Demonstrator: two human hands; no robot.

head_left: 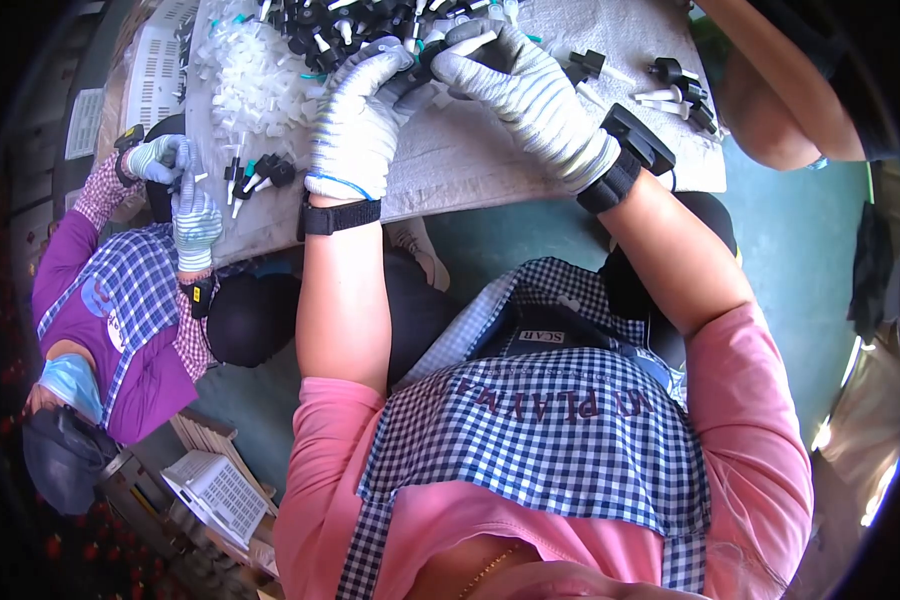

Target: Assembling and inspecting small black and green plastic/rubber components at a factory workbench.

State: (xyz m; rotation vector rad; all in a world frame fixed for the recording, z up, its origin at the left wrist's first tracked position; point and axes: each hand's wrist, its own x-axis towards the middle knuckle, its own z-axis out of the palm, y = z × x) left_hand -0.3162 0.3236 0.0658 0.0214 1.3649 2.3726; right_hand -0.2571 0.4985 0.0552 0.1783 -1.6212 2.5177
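- Left hand (357, 120): gloved, fingers narrowed on a black-and-white plastic piece (429, 62).
- Right hand (522, 95): gripping the same piece, which I see between both hands.
- White parts (253, 85): heaped left of the grip.
- Checked apron (530, 450): below the grip, dark lettering, pale lettered patch (541, 337).

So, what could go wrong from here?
The small black-and-white part between the gloved left hand and right hand might slip. Loose black parts near the right edge of the table could get knocked off. The translucent pieces might mix with the adjoining black pile.
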